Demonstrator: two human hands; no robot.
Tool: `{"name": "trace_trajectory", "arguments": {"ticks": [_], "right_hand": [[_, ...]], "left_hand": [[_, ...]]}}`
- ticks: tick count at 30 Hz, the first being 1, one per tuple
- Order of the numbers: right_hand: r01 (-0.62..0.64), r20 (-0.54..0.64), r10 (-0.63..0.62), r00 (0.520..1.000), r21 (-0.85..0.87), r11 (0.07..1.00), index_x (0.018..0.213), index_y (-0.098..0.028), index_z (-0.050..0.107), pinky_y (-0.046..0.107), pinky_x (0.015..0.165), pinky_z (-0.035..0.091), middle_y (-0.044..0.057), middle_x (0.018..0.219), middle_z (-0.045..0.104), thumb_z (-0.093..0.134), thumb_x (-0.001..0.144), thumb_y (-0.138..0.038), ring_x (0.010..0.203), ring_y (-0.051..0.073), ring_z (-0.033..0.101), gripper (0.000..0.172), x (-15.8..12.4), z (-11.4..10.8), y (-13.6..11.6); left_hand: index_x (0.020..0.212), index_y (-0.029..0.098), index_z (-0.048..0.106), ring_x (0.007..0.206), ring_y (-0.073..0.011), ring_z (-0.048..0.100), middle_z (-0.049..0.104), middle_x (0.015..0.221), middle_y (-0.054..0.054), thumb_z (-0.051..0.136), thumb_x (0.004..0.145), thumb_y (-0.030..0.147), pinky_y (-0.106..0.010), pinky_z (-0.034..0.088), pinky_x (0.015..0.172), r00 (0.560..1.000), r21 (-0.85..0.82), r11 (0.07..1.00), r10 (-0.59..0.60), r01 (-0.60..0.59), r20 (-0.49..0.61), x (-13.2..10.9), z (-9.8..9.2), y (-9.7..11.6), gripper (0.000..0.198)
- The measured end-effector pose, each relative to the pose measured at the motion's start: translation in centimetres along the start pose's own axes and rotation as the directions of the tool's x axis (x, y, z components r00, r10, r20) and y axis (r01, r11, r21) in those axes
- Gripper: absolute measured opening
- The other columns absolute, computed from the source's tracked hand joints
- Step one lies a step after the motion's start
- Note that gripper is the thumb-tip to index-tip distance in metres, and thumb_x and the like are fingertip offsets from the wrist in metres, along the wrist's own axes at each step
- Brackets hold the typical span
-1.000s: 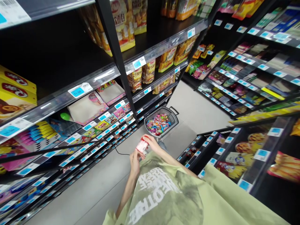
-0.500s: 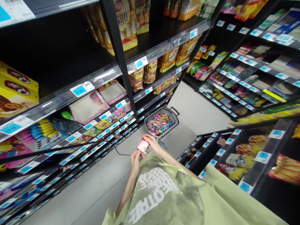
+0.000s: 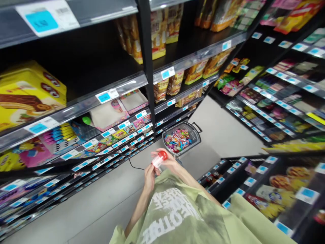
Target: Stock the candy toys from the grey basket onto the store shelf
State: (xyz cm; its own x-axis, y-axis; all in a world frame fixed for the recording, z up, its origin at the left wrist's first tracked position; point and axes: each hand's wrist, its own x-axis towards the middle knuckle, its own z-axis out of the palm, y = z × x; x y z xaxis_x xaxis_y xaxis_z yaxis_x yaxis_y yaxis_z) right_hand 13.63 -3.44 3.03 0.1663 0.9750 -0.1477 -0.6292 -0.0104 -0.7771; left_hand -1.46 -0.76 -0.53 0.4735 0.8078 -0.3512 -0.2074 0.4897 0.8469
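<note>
The left hand [image 3: 149, 175] pinches the red-topped container [image 3: 157, 162] by its near end, best held steady; the right hand's [image 3: 171, 163] grip is unclear.

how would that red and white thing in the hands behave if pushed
The red and white thing could roll or wobble, as its red end looks rounded. It may feel slippery, judging by the shine on that end. It is probably light, since the left hand seems merely to pinch it.

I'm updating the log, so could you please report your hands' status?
Left hand pinching small container. Right hand at its red top, grip unclear. Filled basket on floor beyond, hands unobstructed.
</note>
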Motion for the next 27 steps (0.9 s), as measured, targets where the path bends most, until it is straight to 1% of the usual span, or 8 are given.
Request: {"name": "trace_trajectory", "arguments": {"ticks": [3, 7, 14, 18, 20, 22, 24, 27], "right_hand": [[-0.041, 0.074, 0.037, 0.997, 0.044, 0.998, 0.120, -0.028, 0.061, 0.048, 0.105, 0.047, 0.012, 0.135, 0.067, 0.090, 0.061, -0.028, 0.119, 0.030, 0.066, 0.067, -0.4, 0.3, -0.1], [-0.072, 0.090, 0.076, 0.993, -0.049, 0.996, 0.124, -0.030, 0.059, 0.049, 0.105, 0.048, 0.014, 0.142, 0.063, 0.091, 0.065, -0.029, 0.126, 0.030, 0.063, 0.067, -0.6, 0.5, 0.0], [-0.075, 0.080, 0.087, 0.993, -0.142, 0.987, 0.132, -0.030, 0.056, 0.047, 0.103, 0.050, 0.015, 0.138, 0.064, 0.091, 0.068, -0.031, 0.119, 0.029, 0.066, 0.073, -0.8, 1.0, 0.8], [-0.077, 0.061, 0.093, 0.994, -0.229, 0.970, 0.128, -0.028, 0.058, 0.036, 0.088, 0.055, 0.010, 0.115, 0.072, 0.091, 0.066, -0.031, 0.098, 0.024, 0.070, 0.071, -0.2, 1.3, 1.7], [-0.066, -0.034, 0.058, 0.998, -0.305, 0.950, 0.116, -0.024, 0.064, 0.028, 0.071, 0.054, 0.003, 0.091, 0.072, 0.092, 0.064, -0.035, 0.077, 0.018, 0.066, 0.060, 0.4, 1.7, 2.4], [-0.076, -0.148, 0.022, 0.989, -0.372, 0.925, 0.099, -0.022, 0.065, 0.022, 0.056, 0.045, -0.003, 0.073, 0.063, 0.091, 0.064, -0.040, 0.060, 0.012, 0.056, 0.047, 1.2, 2.2, 3.1], [-0.105, -0.217, 0.016, 0.976, -0.408, 0.907, 0.088, -0.020, 0.062, 0.021, 0.051, 0.040, -0.005, 0.066, 0.055, 0.089, 0.066, -0.045, 0.054, 0.010, 0.047, 0.043, 1.9, 3.0, 3.9], [-0.131, -0.168, 0.059, 0.984, -0.458, 0.879, 0.084, -0.019, 0.060, 0.021, 0.052, 0.040, -0.006, 0.065, 0.053, 0.089, 0.065, -0.047, 0.054, 0.009, 0.045, 0.045, 3.0, 4.7, 4.9]], "left_hand": [[0.061, 0.018, 0.057, 0.048, -0.0116, 0.049, 0.051, 0.048, 0.003, 0.071, 0.082, 0.054, -0.025, 0.041, 0.054, 1.000, -0.085, 0.996, -0.017, 0.016, -0.015, 0.0, 0.1, 0.1, 0.044], [0.060, 0.018, 0.057, 0.049, -0.0120, 0.050, 0.052, 0.048, 0.002, 0.070, 0.083, 0.055, -0.025, 0.041, 0.055, 0.999, -0.111, 0.994, -0.023, 0.020, -0.025, -0.2, 0.1, 0.3, 0.046], [0.064, 0.016, 0.061, 0.049, -0.0127, 0.051, 0.054, 0.047, 0.001, 0.068, 0.083, 0.059, -0.026, 0.041, 0.057, 1.000, -0.122, 0.992, -0.022, 0.019, -0.020, -0.9, -0.7, 0.4, 0.047], [0.064, 0.015, 0.062, 0.050, -0.0132, 0.052, 0.057, 0.050, 0.000, 0.066, 0.083, 0.060, -0.026, 0.042, 0.057, 0.999, -0.124, 0.992, -0.003, -0.001, -0.035, -1.5, -1.6, 0.3, 0.048], [0.065, 0.014, 0.064, 0.051, -0.0137, 0.054, 0.060, 0.052, -0.002, 0.066, 0.082, 0.063, -0.026, 0.042, 0.058, 1.000, -0.092, 0.996, 0.002, -0.003, -0.016, -1.9, -1.8, 0.1, 0.051], [0.070, 0.013, 0.067, 0.052, -0.0141, 0.055, 0.061, 0.054, -0.003, 0.064, 0.083, 0.066, -0.027, 0.043, 0.059, 1.000, -0.065, 0.998, 0.009, -0.008, 0.006, -2.4, -1.9, -0.1, 0.055], [0.078, 0.013, 0.069, 0.051, -0.0143, 0.055, 0.062, 0.054, -0.002, 0.061, 0.086, 0.068, -0.027, 0.044, 0.060, 1.000, -0.076, 0.997, 0.029, -0.029, -0.003, -3.0, -1.9, -0.3, 0.057], [0.083, 0.015, 0.066, 0.051, -0.0138, 0.053, 0.060, 0.054, 0.000, 0.064, 0.084, 0.070, -0.026, 0.043, 0.059, 0.992, -0.096, 0.992, 0.074, -0.084, -0.101, -4.0, -2.2, -0.3, 0.055]]}}
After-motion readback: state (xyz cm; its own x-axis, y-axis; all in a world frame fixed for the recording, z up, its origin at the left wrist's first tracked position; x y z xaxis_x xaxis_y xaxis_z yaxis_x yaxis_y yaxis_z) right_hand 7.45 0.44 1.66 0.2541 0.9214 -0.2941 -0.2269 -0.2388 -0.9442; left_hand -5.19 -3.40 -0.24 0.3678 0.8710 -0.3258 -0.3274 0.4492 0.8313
